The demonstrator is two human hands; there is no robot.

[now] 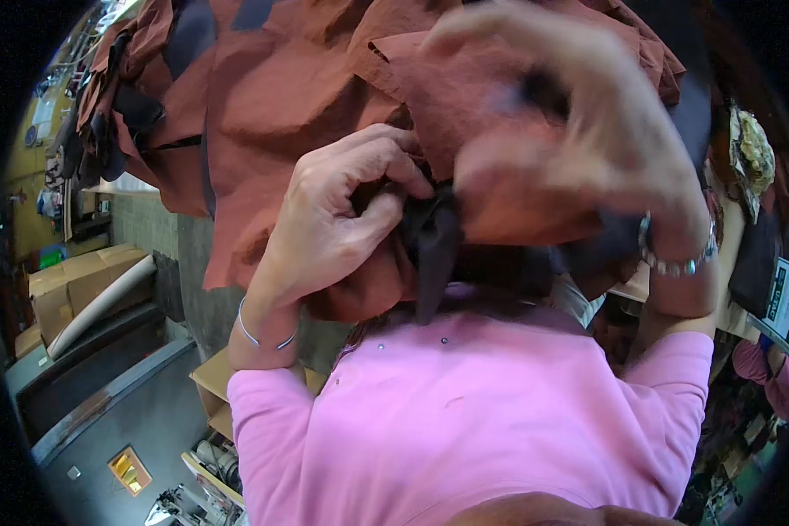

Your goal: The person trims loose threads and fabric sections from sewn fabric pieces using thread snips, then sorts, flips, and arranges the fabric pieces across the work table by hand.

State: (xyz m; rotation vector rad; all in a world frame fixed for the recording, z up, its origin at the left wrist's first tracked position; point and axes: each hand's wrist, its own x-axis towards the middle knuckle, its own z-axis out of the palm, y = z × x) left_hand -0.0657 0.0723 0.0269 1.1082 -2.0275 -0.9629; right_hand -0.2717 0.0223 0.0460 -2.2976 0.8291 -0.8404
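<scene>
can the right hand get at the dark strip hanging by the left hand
Probably yes: the right hand, though blurred, is close by, and the dark strip hangs below the left hand with its lower end uncovered.

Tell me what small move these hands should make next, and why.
Perhaps steady the creased rust-coloured fabric with the right hand: the left hand appears to pinch the dark fabric, while the right, blurred, is over loose folds.
</scene>
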